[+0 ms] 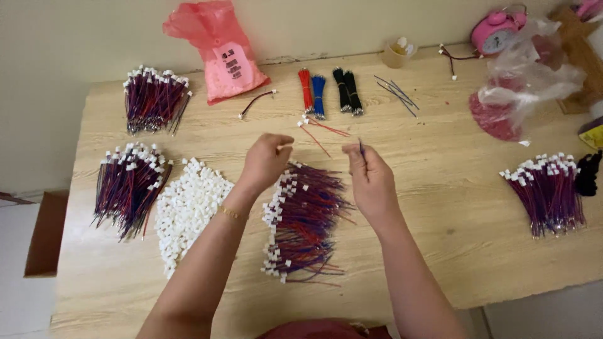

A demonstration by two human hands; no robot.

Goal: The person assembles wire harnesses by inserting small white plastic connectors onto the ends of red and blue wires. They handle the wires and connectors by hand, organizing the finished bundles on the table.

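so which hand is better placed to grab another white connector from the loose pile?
Left. The left hand is nearer the connector pile; the right hand pinches a wire.

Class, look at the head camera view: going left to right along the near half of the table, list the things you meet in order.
Left wire bundle with white connectors → pile of loose white connectors → left hand → right hand → far-right wire bundle
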